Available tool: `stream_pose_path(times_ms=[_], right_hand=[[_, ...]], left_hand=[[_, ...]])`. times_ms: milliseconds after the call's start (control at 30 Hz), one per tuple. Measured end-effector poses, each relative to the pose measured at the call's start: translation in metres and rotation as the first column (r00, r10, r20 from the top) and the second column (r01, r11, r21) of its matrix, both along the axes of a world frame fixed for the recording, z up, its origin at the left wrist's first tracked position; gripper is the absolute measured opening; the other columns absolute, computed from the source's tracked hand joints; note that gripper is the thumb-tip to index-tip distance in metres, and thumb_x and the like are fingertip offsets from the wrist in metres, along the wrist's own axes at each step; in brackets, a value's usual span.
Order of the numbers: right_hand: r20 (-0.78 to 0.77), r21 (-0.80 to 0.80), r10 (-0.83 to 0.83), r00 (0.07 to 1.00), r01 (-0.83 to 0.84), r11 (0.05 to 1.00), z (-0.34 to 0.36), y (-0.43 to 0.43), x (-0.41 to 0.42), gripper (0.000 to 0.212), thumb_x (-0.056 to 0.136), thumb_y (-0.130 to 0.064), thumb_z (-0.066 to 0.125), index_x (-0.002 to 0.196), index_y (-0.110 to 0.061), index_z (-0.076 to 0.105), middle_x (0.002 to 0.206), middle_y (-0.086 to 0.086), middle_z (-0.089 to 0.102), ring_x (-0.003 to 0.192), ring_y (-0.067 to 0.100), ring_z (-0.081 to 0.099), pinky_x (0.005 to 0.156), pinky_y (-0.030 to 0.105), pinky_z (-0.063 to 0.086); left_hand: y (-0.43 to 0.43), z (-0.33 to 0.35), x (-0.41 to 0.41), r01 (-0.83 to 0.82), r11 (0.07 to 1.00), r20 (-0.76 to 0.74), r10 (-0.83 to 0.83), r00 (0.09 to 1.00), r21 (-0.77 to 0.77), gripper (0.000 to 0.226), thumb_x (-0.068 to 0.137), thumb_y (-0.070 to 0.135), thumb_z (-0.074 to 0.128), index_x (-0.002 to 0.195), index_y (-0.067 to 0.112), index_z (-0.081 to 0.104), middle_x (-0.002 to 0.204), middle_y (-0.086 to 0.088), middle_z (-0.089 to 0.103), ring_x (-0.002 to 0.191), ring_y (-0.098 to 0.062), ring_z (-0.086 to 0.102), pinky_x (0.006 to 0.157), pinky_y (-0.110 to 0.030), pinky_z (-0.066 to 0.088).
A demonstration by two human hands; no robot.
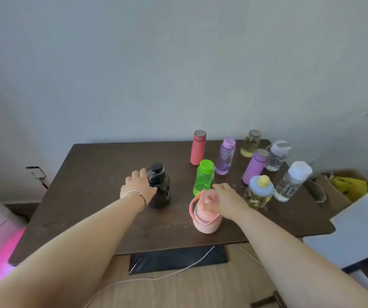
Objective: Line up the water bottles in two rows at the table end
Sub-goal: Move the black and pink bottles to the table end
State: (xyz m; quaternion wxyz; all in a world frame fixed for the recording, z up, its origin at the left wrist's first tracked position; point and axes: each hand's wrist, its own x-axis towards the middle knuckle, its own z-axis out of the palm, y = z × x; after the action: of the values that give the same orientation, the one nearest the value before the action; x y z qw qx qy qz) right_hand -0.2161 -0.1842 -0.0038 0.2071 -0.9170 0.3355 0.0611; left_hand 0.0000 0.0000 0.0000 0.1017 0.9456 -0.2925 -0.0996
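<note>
My left hand [139,186] grips the black bottle [159,192] from its left side, mid-table. My right hand [228,200] is closed on the top of the squat pink bottle [205,216] with a carry strap, near the front edge. Behind it stands a green bottle [204,176]. Several more bottles are grouped at the right end of the dark wooden table [103,165]: a coral flask [197,147], a clear purple bottle [225,156], a yellowish jar [250,143], a lilac flask [255,166], two clear white-capped bottles [276,155] [293,181], and a child's bottle with a blue lid [258,192].
A plain wall backs the table. A white surface [361,227] juts in at the right, with a cardboard box [343,187] behind it. A pink glowing object [5,258] sits at the lower left. A white cable [178,270] runs over the floor under the table.
</note>
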Motion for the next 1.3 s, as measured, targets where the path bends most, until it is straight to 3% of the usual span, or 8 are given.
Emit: stream_pose_path(times_ms=[267,433,567,700,967,1100,1300], right_hand=[[-0.024,0.077,-0.057,0.998,0.059,0.995,-0.019,-0.007,0.003,0.092,0.074,-0.053,0.074,0.148,-0.024,0.028,0.148,0.006,0.035,0.128,0.027,0.047,0.101,0.042,0.045],[0.049,0.166,-0.087,0.995,0.078,0.983,-0.026,-0.009,0.003,0.079,0.072,-0.053,0.078,0.135,-0.033,0.034,0.136,0.0,0.04,0.114,0.021,0.055,0.09,0.034,0.046],[0.089,0.161,-0.094,0.992,0.079,0.984,-0.031,-0.013,0.004,0.077,0.067,-0.055,0.08,0.129,-0.036,0.038,0.126,-0.004,0.046,0.109,0.019,0.056,0.085,0.032,0.045],[0.103,0.141,-0.076,0.992,0.061,0.988,-0.031,-0.014,0.015,0.079,0.065,-0.059,0.078,0.129,-0.034,0.04,0.121,-0.005,0.049,0.105,0.017,0.055,0.081,0.03,0.044],[0.223,0.182,0.057,0.973,-0.099,0.978,-0.016,0.003,0.081,0.081,0.06,-0.069,0.069,0.127,-0.033,0.044,0.12,-0.007,0.052,0.108,0.018,0.054,0.09,0.037,0.047],[0.249,0.166,0.111,0.962,-0.155,0.974,0.0,0.017,0.124,0.081,0.064,-0.062,0.073,0.131,-0.03,0.043,0.119,-0.001,0.051,0.108,0.023,0.055,0.091,0.039,0.047],[0.259,0.144,0.095,0.961,-0.136,0.98,0.014,0.036,0.197,0.078,0.06,-0.064,0.073,0.125,-0.029,0.046,0.112,-0.003,0.055,0.101,0.023,0.058,0.08,0.035,0.049]], left_hand=[[-0.034,-0.02,0.041,0.041,0.997,-0.182,-0.052,0.982,-0.068,0.069,0.088,0.045,0.061,0.142,0.015,0.032,0.14,-0.01,0.042,0.125,-0.033,0.044,0.096,-0.049,0.047],[-0.044,-0.034,0.047,-0.079,0.972,-0.28,0.015,0.96,-0.22,0.07,0.081,0.042,0.069,0.139,0.016,0.038,0.137,-0.008,0.049,0.119,-0.033,0.051,0.094,-0.049,0.047],[-0.047,-0.036,0.048,-0.165,0.942,-0.334,0.061,0.941,-0.294,0.074,0.075,0.041,0.076,0.136,0.017,0.043,0.128,-0.008,0.057,0.114,-0.032,0.055,0.089,-0.04,0.047],[-0.041,-0.035,0.047,-0.266,0.898,-0.386,0.12,0.915,-0.351,0.074,0.069,0.041,0.08,0.133,0.021,0.048,0.12,-0.004,0.063,0.11,-0.029,0.057,0.091,-0.04,0.05],[-0.007,-0.008,0.053,-0.4,0.811,-0.356,0.255,0.899,-0.426,0.066,0.07,0.039,0.081,0.128,0.022,0.052,0.114,-0.002,0.064,0.104,-0.027,0.059,0.09,-0.039,0.051],[0.02,0.013,0.072,-0.438,0.777,-0.325,0.314,0.892,-0.453,0.065,0.069,0.039,0.08,0.126,0.023,0.053,0.111,-0.001,0.065,0.101,-0.026,0.059,0.088,-0.037,0.052],[0.064,0.026,0.121,-0.472,0.75,-0.29,0.375,0.88,-0.464,0.06,0.069,0.04,0.079,0.122,0.024,0.055,0.107,0.001,0.064,0.094,-0.022,0.056,0.082,-0.032,0.049]])
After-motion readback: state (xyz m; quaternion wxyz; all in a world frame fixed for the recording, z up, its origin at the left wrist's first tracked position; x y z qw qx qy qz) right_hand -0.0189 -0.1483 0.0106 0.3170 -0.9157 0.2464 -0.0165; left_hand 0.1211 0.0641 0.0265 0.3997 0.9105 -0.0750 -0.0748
